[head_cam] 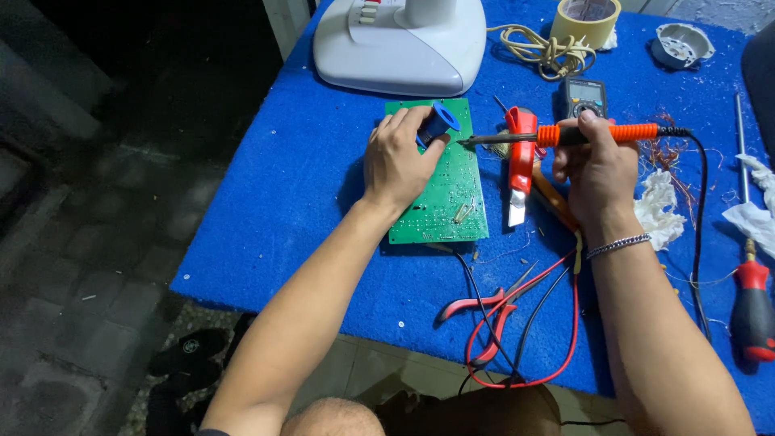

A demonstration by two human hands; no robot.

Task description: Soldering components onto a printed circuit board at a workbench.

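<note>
A green circuit board (450, 194) lies on the blue mat (282, 202). My left hand (397, 161) rests on the board's upper part and holds a small blue spool (438, 123) between thumb and fingers. My right hand (593, 165) grips a soldering iron (565, 134) with an orange handle, held level. Its dark tip points left and ends just right of the spool, above the board's top edge. A silver bracelet (617, 245) circles my right wrist.
A white fan base (401, 48), a coiled cream cord (542, 47), a tape roll (588, 20) and a multimeter (583, 95) sit at the back. A red utility knife (518, 165), red pliers (484, 311), red and black leads (565, 323), a red-handled screwdriver (752, 307) and tissues (660, 208) lie nearby.
</note>
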